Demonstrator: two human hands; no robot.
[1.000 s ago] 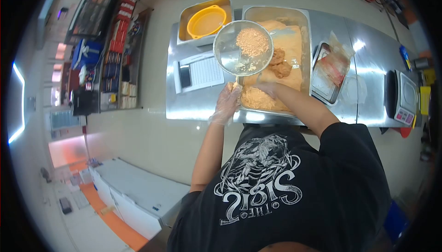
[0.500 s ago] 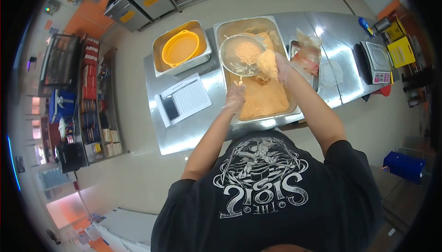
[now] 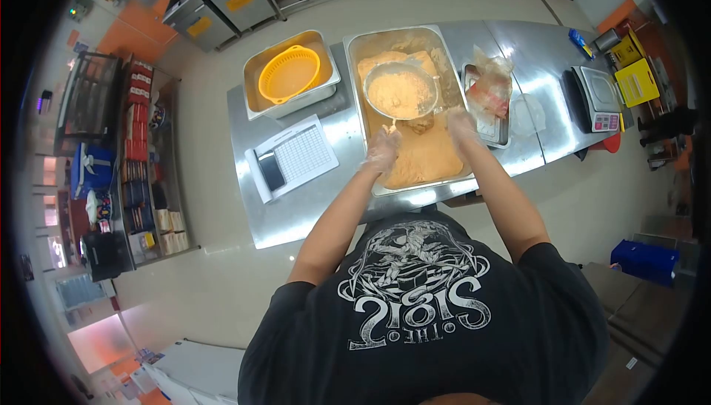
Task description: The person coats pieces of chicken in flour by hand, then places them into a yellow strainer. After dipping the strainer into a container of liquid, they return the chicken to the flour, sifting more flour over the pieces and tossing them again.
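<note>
My left hand (image 3: 382, 150), in a clear plastic glove, is closed around the handle of a round mesh strainer (image 3: 366, 95). Orange-tan breading flour (image 3: 398, 94) fills much of the strainer's bowl. Beneath it, a deep steel pan (image 3: 353, 49) holds a thick bed of the same flour, with darker clumps (image 3: 422, 125) lying just below the bowl. My right hand (image 3: 461, 125), also gloved, is at the pan's right side, apart from the strainer. Its fingers are too blurred to show whether they are open or closed.
On the steel table (image 3: 296, 227), a second pan (image 3: 329, 83) with a yellow basket (image 3: 290, 73) stands at left, above a clipboard (image 3: 315, 149) with a phone (image 3: 271, 170). A plastic bag (image 3: 492, 83) lies on a tray (image 3: 489, 135) at right, with a scale (image 3: 598, 98) beyond.
The flour in my right hand has gone into the strainer, which now holds more. My right hand has moved down and away from the bowl. The strainer has shifted slightly right.
</note>
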